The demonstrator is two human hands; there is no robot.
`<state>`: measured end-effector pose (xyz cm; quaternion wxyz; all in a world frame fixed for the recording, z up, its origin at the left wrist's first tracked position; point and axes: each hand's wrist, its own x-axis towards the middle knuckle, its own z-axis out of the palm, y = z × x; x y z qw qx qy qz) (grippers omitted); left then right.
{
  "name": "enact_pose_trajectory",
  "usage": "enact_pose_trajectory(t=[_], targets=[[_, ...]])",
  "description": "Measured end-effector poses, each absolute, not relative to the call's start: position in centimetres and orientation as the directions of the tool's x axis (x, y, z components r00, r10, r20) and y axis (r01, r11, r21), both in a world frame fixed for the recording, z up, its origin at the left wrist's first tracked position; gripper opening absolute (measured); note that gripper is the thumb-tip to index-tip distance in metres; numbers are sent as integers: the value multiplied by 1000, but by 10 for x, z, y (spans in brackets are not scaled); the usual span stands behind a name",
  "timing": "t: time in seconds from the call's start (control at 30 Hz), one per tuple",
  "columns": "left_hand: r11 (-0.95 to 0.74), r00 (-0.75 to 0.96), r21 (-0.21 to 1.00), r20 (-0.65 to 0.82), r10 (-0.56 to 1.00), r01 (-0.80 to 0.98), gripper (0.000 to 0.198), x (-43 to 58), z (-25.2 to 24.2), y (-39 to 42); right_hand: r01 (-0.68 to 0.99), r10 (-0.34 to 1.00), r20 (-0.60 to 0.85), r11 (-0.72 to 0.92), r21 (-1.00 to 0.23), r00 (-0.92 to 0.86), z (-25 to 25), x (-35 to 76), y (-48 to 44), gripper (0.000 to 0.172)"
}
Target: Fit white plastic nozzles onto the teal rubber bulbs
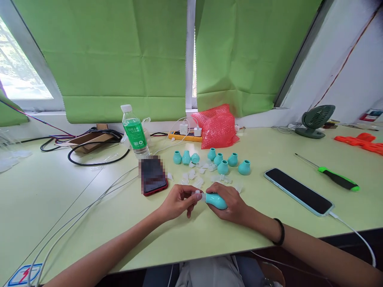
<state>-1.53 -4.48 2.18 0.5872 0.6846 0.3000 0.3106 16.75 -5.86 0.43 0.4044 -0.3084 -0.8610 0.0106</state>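
My right hand is wrapped round a teal squeeze bulb, whose neck points left. At that neck sits a small translucent plastic nozzle, pinched between the thumb and fingers of my left hand. The nozzle meets the bulb's mouth; how deep it sits in there is hidden. Just beyond my hands lie several loose translucent plastic pieces. Behind and among them stand several more teal bulbs, most with open necks upward, and one bulb lies tipped.
Left of my hands lies a red-cased phone, with a water bottle behind it. A charging phone and a screwdriver lie to the right. Farther back are a red bubble-wrap bag, a power strip and a small fan.
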Motion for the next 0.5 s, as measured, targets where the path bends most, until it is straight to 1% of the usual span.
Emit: enact_pose_trajectory(t=[0.07, 0.13, 0.23, 0.33, 0.4, 0.5], targets=[[-155, 607, 987, 96, 789, 46, 31, -14, 21, -48, 512, 561, 696, 799, -315, -448, 5, 166, -59, 22], [-200, 585, 977, 122, 802, 69, 30, -13, 21, -52, 496, 624, 673, 763, -415, -398, 8, 163, -60, 21], [-295, 559, 945, 170, 811, 140, 31, -13, 22, -56, 448, 744, 564, 667, -595, -359, 14, 160, -62, 22], [-379, 538, 906, 229, 811, 186, 30, -13, 23, -59, 383, 822, 440, 561, -734, -361, 19, 160, -63, 27], [-427, 526, 882, 272, 806, 198, 29, -13, 23, -60, 340, 845, 373, 504, -794, -383, 20, 160, -63, 30], [-490, 535, 844, 317, 783, 219, 28, -13, 22, -60, 293, 854, 296, 442, -848, -428, 20, 161, -62, 34]])
